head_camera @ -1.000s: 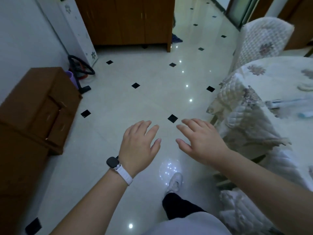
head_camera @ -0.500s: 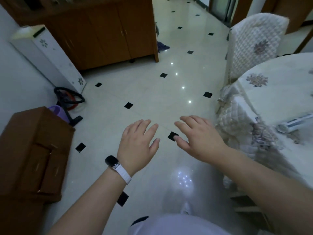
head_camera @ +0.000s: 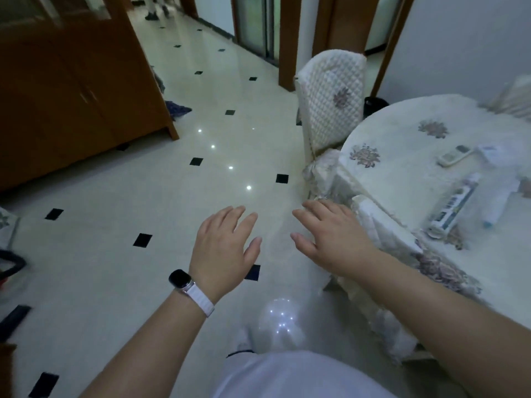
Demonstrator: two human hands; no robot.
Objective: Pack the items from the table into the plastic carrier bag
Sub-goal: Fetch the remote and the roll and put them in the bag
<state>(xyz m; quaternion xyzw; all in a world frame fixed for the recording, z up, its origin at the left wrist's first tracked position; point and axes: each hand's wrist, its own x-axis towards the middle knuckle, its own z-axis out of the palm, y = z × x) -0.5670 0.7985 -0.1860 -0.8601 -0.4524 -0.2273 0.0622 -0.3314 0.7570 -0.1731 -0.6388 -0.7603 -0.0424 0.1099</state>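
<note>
My left hand point(head_camera: 222, 248), with a white-strapped watch on the wrist, and my right hand point(head_camera: 333, 237) hover palm down over the floor, fingers spread, holding nothing. To the right stands a round table point(head_camera: 396, 173) under a quilted floral cloth. On it lie a white tube with dark print point(head_camera: 452, 209), a white remote control point(head_camera: 455, 156), a small white bottle with a blue tip point(head_camera: 495, 208) and a crumpled clear plastic bag point(head_camera: 497, 156). My right hand is just left of the table's edge, apart from the items.
A chair with a quilted cover point(head_camera: 330, 101) stands behind the table's left side. A brown wooden cabinet point(head_camera: 71, 90) fills the upper left. The glossy tiled floor point(head_camera: 143, 196) stretches ahead toward a doorway. My white shoe point(head_camera: 244, 340) shows below.
The view has swung up and to the right, bringing more of the table and its items into sight. Both hands keep the same open, spread pose in front of me.
</note>
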